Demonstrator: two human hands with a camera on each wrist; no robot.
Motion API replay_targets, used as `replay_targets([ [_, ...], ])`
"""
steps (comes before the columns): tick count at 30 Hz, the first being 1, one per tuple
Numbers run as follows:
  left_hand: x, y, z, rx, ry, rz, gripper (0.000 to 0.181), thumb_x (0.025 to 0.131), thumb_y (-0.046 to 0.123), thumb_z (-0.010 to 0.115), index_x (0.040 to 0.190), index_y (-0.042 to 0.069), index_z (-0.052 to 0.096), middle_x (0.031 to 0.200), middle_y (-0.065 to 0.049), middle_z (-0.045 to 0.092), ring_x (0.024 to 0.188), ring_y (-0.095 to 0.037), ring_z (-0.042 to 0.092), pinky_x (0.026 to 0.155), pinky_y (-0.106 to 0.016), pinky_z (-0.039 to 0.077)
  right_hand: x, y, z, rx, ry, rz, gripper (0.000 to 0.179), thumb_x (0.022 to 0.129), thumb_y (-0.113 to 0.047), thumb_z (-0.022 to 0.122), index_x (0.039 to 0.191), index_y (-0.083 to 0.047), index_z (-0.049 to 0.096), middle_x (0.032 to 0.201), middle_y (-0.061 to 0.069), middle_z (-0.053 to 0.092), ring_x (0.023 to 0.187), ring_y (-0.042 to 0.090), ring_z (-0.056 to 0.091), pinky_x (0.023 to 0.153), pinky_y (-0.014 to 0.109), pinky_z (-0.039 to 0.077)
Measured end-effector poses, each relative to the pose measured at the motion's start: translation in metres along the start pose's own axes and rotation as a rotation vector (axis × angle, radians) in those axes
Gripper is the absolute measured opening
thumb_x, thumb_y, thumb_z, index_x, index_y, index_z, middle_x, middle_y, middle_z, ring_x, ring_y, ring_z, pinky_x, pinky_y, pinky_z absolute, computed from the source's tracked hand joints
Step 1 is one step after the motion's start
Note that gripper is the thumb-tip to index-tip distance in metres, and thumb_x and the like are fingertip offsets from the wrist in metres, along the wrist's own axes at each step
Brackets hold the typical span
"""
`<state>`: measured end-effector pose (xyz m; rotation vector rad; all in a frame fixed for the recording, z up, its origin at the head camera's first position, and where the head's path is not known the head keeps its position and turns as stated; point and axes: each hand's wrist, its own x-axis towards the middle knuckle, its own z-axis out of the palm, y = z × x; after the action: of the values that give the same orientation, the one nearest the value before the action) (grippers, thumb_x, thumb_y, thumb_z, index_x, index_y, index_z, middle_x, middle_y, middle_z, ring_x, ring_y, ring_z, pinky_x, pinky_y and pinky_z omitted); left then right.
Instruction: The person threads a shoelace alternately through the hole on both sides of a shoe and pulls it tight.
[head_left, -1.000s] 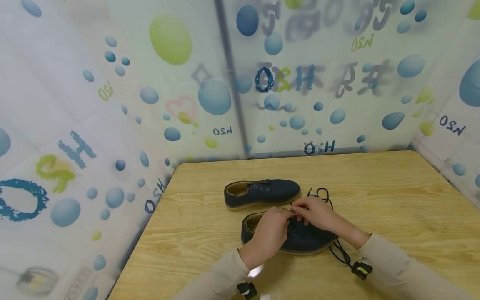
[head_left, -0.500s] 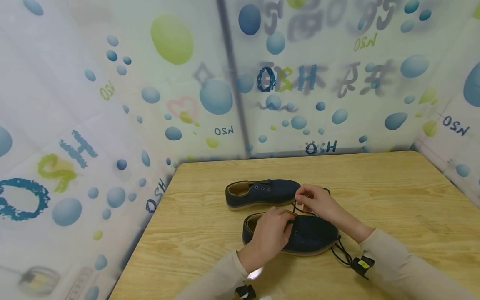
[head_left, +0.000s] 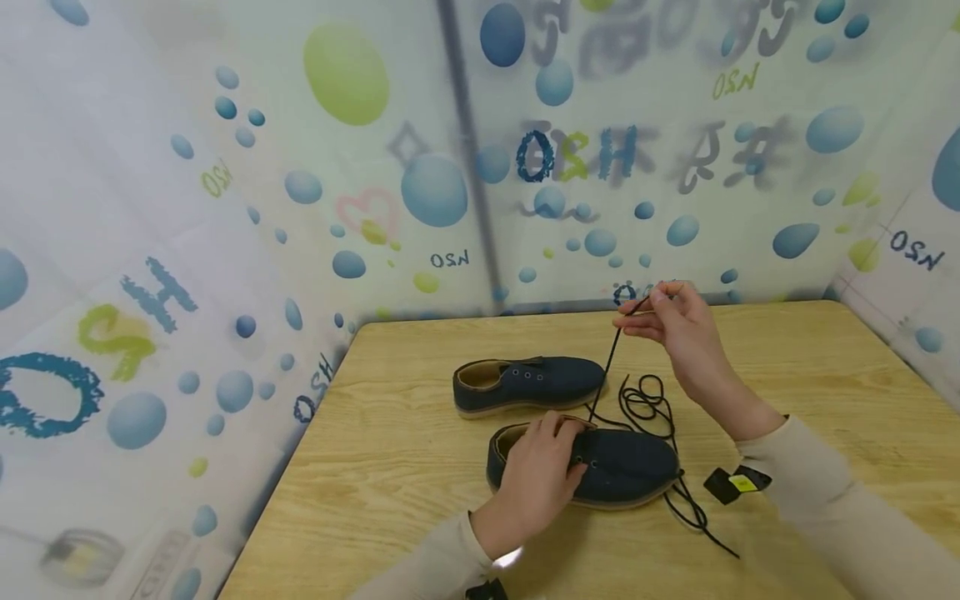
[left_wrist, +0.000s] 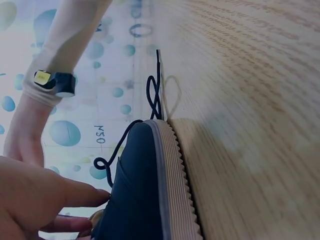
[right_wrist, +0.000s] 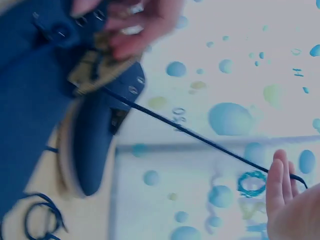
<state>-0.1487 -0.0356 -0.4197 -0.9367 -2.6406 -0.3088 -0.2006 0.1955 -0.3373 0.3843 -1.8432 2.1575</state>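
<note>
Black lace is pinched between the thumb and fingers of the right hand, which is raised above the bench. Past the grip, the right wrist view shows only a short end; below it, the strand slants down nearly straight to the edge of a tan-lined flap on the near shoe. Which hole it comes out of is hidden.

At that flap, the left hand grips the near shoe, thumb on the outside of the upper and fingers curled over the flap's edge. So the near shoe sits right under the left fingers, lower than the right ones and well apart from them, joined to them only by the lace. Two eyelets on its facing side show no lace.

Judging by this, the step in hand is drawing the lace through the far flap. The next move seems to call for pulling up the slack while the left fingers steady the flap, then bringing the end to another eyelet.

Farther out, a loose coil lies behind the near shoe, and a looped tail lies by its toe. The far shoe stands just behind, upright, with no lace visible in its three holes.
</note>
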Motion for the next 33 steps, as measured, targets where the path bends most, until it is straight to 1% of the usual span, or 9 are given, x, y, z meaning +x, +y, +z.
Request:
replay_targets([
  [5, -0.002, -0.001, 0.0, -0.003, -0.026, -0.033, 0.042, 0.085, 0.037, 0.079, 0.117, 0.017, 0.061, 0.108, 0.0, 0.063, 0.091, -0.014, 0.065, 0.06, -0.02, 0.053, 0.01, -0.017, -0.001, 0.021, 0.045, -0.214, 0.022, 0.106, -0.024, 0.043, 0.115, -0.005, 0.043, 0.108, 0.006, 0.068, 0.099, 0.014, 0.072, 0.092, 0.023, 0.055],
  [10, -0.002, -0.002, 0.001, -0.012, -0.052, -0.034, 0.033, 0.086, 0.036, 0.077, 0.11, 0.016, 0.064, 0.103, 0.001, 0.064, 0.089, -0.013, 0.065, 0.062, -0.02, 0.053, 0.021, -0.038, 0.003, -0.002, 0.045, -0.407, 0.014, 0.106, -0.015, 0.042, 0.112, -0.003, 0.046, 0.113, 0.012, 0.063, 0.105, 0.019, 0.071, 0.102, 0.026, 0.05],
  [15, -0.003, -0.004, 0.001, -0.037, -0.085, -0.029, 0.025, 0.088, 0.035, 0.075, 0.105, 0.017, 0.069, 0.1, 0.001, 0.062, 0.088, -0.012, 0.063, 0.062, -0.019, 0.052, 0.029, -0.056, 0.008, -0.065, 0.072, -0.524, 0.012, 0.106, -0.011, 0.042, 0.11, -0.003, 0.05, 0.114, 0.014, 0.063, 0.107, 0.023, 0.068, 0.105, 0.028, 0.047],
  [18, -0.003, -0.005, 0.002, -0.065, -0.101, -0.031, 0.024, 0.089, 0.034, 0.074, 0.105, 0.017, 0.069, 0.1, 0.001, 0.061, 0.088, -0.011, 0.062, 0.061, -0.018, 0.051, 0.03, -0.063, 0.009, -0.075, 0.079, -0.574, 0.014, 0.105, -0.009, 0.041, 0.11, 0.003, 0.048, 0.115, 0.014, 0.063, 0.109, 0.024, 0.066, 0.105, 0.029, 0.046],
  [23, -0.003, -0.005, 0.003, -0.117, -0.109, -0.039, 0.024, 0.089, 0.032, 0.074, 0.106, 0.016, 0.067, 0.101, 0.001, 0.06, 0.086, -0.01, 0.061, 0.061, -0.017, 0.05, 0.026, -0.069, 0.011, -0.097, 0.078, -0.631, 0.012, 0.105, -0.004, 0.04, 0.109, 0.004, 0.049, 0.116, 0.014, 0.062, 0.11, 0.025, 0.064, 0.103, 0.03, 0.046],
  [26, -0.003, -0.007, 0.003, -0.157, -0.114, -0.046, 0.024, 0.089, 0.03, 0.074, 0.106, 0.016, 0.065, 0.101, 0.001, 0.061, 0.083, -0.009, 0.06, 0.061, -0.017, 0.048, 0.019, -0.066, 0.016, -0.121, 0.051, -0.63, 0.012, 0.104, 0.001, 0.04, 0.108, 0.003, 0.051, 0.112, 0.012, 0.063, 0.106, 0.023, 0.065, 0.099, 0.03, 0.047],
  [30, -0.002, -0.01, 0.004, -0.24, -0.139, -0.06, 0.024, 0.09, 0.029, 0.074, 0.107, 0.016, 0.064, 0.101, 0.001, 0.062, 0.073, -0.004, 0.056, 0.059, -0.016, 0.045, 0.003, -0.056, 0.023, -0.16, 0.008, -0.602, 0.012, 0.1, 0.008, 0.043, 0.107, 0.014, 0.05, 0.101, 0.008, 0.064, 0.092, 0.018, 0.065, 0.088, 0.026, 0.051],
  [31, -0.002, -0.012, 0.004, -0.261, -0.147, -0.064, 0.024, 0.09, 0.029, 0.074, 0.108, 0.016, 0.064, 0.101, 0.001, 0.062, 0.068, -0.003, 0.054, 0.057, -0.015, 0.043, -0.001, -0.054, 0.025, -0.189, 0.0, -0.588, 0.012, 0.099, 0.009, 0.045, 0.107, 0.015, 0.051, 0.098, 0.007, 0.065, 0.088, 0.017, 0.064, 0.084, 0.024, 0.052],
  [33, -0.001, -0.014, 0.005, -0.283, -0.16, -0.08, 0.025, 0.09, 0.031, 0.073, 0.108, 0.016, 0.065, 0.101, 0.001, 0.064, 0.065, -0.001, 0.053, 0.056, -0.015, 0.043, -0.011, -0.049, 0.029, -0.31, -0.015, -0.541, 0.012, 0.097, 0.01, 0.049, 0.107, 0.012, 0.056, 0.09, 0.003, 0.064, 0.079, 0.013, 0.062, 0.076, 0.02, 0.052],
])
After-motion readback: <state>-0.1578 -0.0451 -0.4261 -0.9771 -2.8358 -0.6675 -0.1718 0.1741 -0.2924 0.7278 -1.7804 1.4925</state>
